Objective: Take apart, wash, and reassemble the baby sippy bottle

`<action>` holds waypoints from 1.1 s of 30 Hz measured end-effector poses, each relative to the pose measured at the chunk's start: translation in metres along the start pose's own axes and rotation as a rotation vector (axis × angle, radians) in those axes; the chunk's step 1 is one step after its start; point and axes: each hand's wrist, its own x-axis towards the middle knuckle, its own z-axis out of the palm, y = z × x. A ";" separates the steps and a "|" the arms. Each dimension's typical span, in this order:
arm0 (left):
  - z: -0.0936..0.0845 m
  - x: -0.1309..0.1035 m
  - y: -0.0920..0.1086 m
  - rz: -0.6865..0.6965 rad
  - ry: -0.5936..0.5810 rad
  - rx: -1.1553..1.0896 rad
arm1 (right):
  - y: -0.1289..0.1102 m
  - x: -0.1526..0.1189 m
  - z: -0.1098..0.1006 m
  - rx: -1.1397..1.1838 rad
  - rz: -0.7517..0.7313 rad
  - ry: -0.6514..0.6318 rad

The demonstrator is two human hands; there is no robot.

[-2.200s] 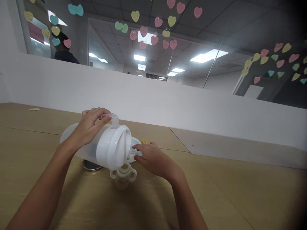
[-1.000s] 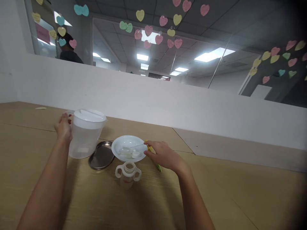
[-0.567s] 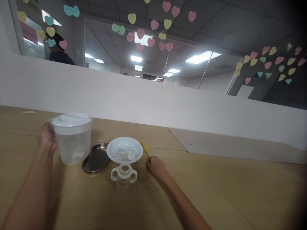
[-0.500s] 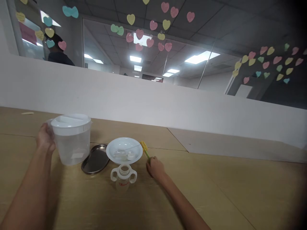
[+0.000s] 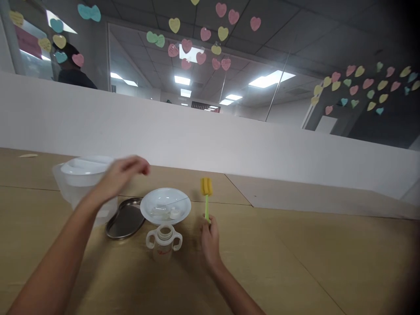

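My right hand [image 5: 210, 236] grips the green handle of a bottle brush [image 5: 206, 194] and holds it upright, its yellow sponge head at the top. My left hand [image 5: 131, 166] is in the air beside the lidded clear plastic pitcher [image 5: 87, 175], in front of part of it. It looks open with nothing in it, though motion blurs its fingers. Between my arms stands a clear baby bottle [image 5: 163, 245] with two white handles and no lid. Just behind it is a white bowl [image 5: 147, 210] holding a small clear piece [image 5: 160, 211] and a white cap-like part [image 5: 175, 213].
A kidney-shaped metal tray [image 5: 124, 221] lies between the pitcher and the bowl. The tan table [image 5: 295, 253] runs back to a white wall [image 5: 197, 135] with glass above it. Behind the glass at the left is a person [image 5: 74, 76].
My left hand has let go of the pitcher's handle and swung right in front of it. My right hand has raised the brush from a leftward tilt to upright, away from the bowl.
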 end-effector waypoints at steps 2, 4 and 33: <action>0.032 -0.003 -0.006 -0.082 -0.426 0.308 | -0.011 -0.016 0.006 0.077 0.016 -0.019; 0.061 -0.007 -0.017 -0.104 -0.592 0.639 | -0.018 -0.025 0.009 0.094 0.021 -0.028; 0.129 -0.016 -0.069 -0.139 -0.605 0.987 | -0.024 -0.030 0.001 0.090 -0.020 -0.217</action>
